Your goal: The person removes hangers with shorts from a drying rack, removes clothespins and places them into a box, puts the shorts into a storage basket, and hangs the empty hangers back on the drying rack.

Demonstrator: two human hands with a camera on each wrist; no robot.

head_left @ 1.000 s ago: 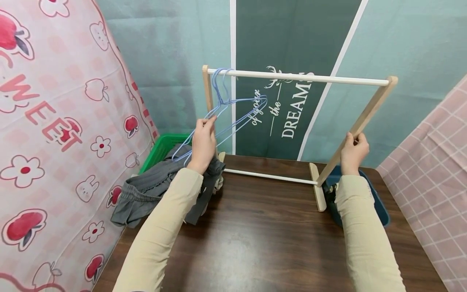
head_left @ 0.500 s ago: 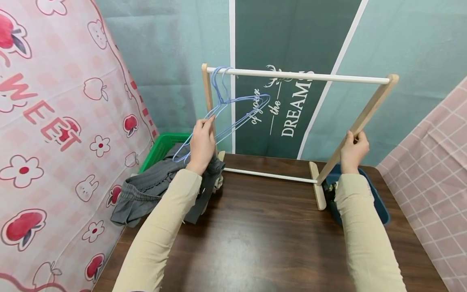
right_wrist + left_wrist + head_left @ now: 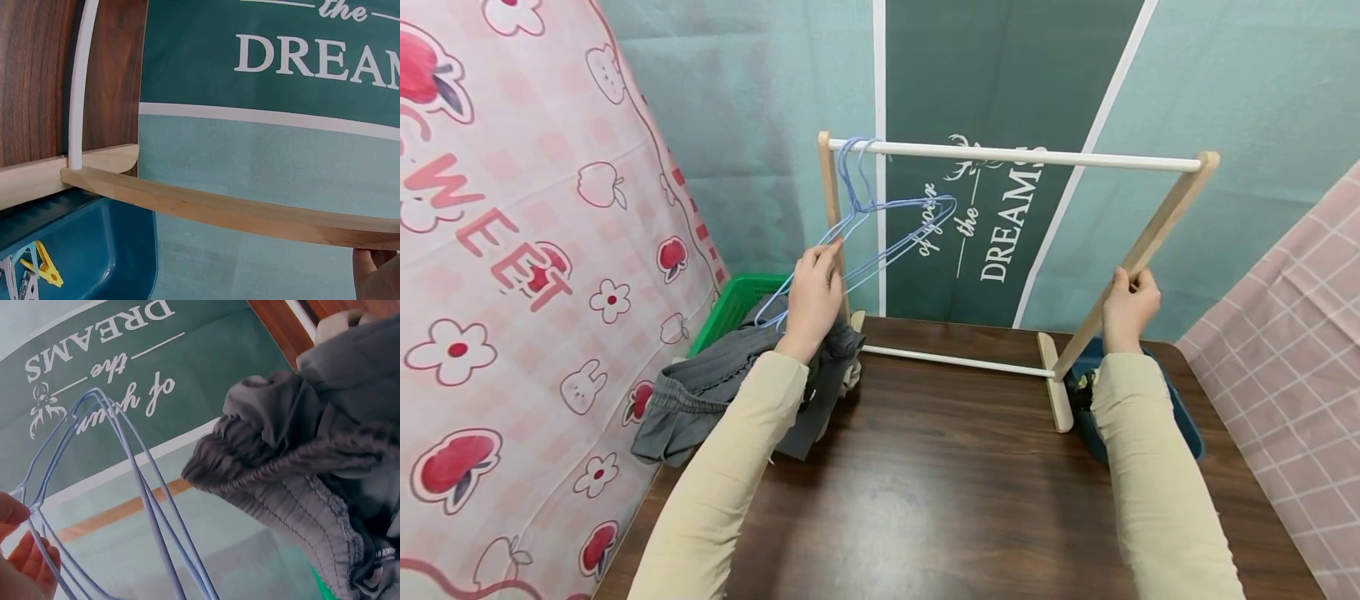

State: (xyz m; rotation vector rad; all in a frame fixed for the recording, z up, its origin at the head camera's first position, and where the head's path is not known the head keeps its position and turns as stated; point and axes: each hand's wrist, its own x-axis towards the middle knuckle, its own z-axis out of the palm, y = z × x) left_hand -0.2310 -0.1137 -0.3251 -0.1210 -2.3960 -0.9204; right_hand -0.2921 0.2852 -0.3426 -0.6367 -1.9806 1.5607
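A clothes rack point(image 3: 1000, 153) with white bars and wooden posts stands on the table. Several blue wire hangers point(image 3: 904, 202) hook over its top bar at the left end. My left hand point(image 3: 815, 292) pinches the hangers' sloping wires below the hooks; in the left wrist view the thumb and fingers point(image 3: 39, 559) lie on either side of the wires. My right hand point(image 3: 1131, 312) grips the rack's right wooden post point(image 3: 250, 215) about midway up. Below my left forearm, grey trousers point(image 3: 688, 400) with a gathered elastic waist spill over a green basket point(image 3: 726, 310).
At the right, behind the post's foot, a dark blue bin point(image 3: 1183, 417) holds clothespins, a yellow clothespin point(image 3: 49, 265) among them. Brown wood-grain tabletop point(image 3: 925, 483) stretches in front of the rack. Printed cloths hang at the back and both sides.
Both hands keep their places on the hangers and the post. The hangers' right ends have swung very slightly right; the rack stays put.
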